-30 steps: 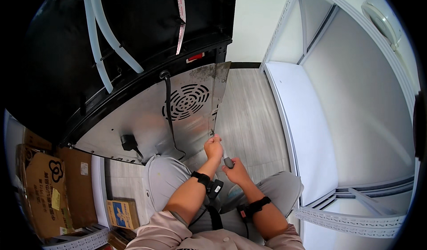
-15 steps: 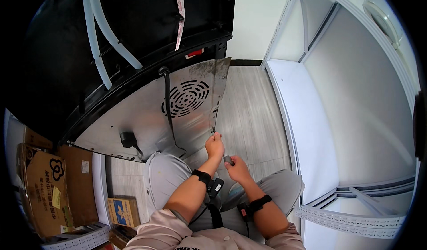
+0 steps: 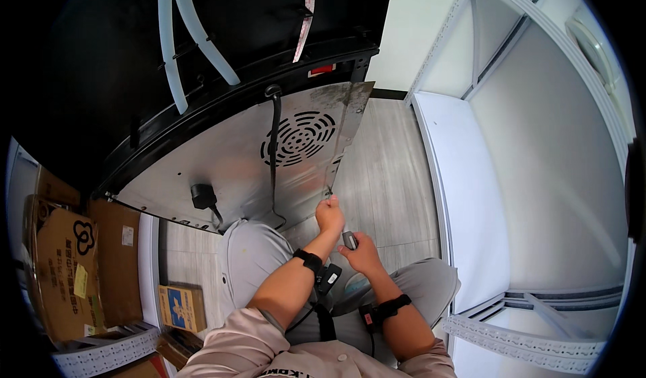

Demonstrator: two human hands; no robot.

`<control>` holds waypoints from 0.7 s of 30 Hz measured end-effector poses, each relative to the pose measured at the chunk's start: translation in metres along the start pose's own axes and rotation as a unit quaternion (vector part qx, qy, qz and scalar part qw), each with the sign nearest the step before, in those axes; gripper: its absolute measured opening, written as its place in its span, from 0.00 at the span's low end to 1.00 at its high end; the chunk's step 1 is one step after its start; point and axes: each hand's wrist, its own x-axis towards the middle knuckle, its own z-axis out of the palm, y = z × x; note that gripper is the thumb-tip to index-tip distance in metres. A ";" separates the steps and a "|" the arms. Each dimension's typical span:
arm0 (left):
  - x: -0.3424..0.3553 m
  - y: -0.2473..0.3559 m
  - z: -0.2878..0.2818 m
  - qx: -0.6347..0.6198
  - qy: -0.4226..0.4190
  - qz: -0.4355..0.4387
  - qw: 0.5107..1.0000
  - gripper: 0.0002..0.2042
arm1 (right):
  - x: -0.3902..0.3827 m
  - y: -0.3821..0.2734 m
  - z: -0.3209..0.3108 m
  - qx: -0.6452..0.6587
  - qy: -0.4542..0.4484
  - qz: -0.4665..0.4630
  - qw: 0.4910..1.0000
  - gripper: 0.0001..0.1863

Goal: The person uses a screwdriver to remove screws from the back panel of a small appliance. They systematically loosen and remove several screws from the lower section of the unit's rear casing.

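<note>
A bare metal back panel [image 3: 235, 156] with a round pattern of vent slots covers the bottom of a tall black appliance [image 3: 242, 21]. Close to the panel's lower right edge, my left hand [image 3: 330, 215] is closed, fingertips by a small dark spot on that edge; what it pinches is too small to make out. Just below and right of it, my right hand [image 3: 363, 253] grips a screwdriver [image 3: 350, 240] by its grey handle, the shaft pointing up toward my left hand. A black power cable [image 3: 274, 142] hangs down the panel, and a black plug [image 3: 202, 197] sits lower left.
Two pale hoses [image 3: 202, 35] run down the appliance's back. Cardboard boxes [image 3: 64, 270] stand on a shelf at left, a smaller box [image 3: 182, 308] beside it. White metal shelving [image 3: 464, 196] lines the right side. My bent knees [image 3: 259, 257] are close to the panel.
The view has shifted, so the appliance and panel sit farther right and slightly higher. My right hand has turned a little, showing more of the screwdriver. My left hand stays at the panel's edge.
</note>
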 end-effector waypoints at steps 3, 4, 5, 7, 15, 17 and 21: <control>0.001 -0.001 0.001 0.023 -0.001 0.010 1.000 0.17 | -0.003 -0.008 -0.003 0.014 -0.012 0.003 1.000 0.26; 0.002 -0.002 0.001 0.021 -0.005 0.009 1.000 0.17 | -0.003 -0.009 -0.003 0.029 -0.012 0.002 1.000 0.26; 0.002 -0.002 0.001 0.019 -0.011 0.009 1.000 0.18 | -0.002 -0.006 0.000 0.046 0.004 -0.007 0.999 0.23; 0.001 -0.003 0.001 0.027 -0.009 0.027 0.999 0.18 | 0.001 0.001 0.007 0.080 0.035 -0.026 0.996 0.19; -0.003 0.004 -0.004 0.028 -0.033 0.010 0.999 0.19 | 0.000 -0.001 0.001 0.059 0.003 -0.012 0.998 0.19; -0.003 0.003 -0.005 0.014 -0.043 -0.002 0.999 0.20 | 0.001 0.002 0.003 0.062 0.015 -0.020 0.998 0.19; -0.003 -0.002 -0.002 0.028 -0.020 0.006 0.999 0.20 | 0.002 0.007 0.005 0.075 0.028 -0.038 0.996 0.23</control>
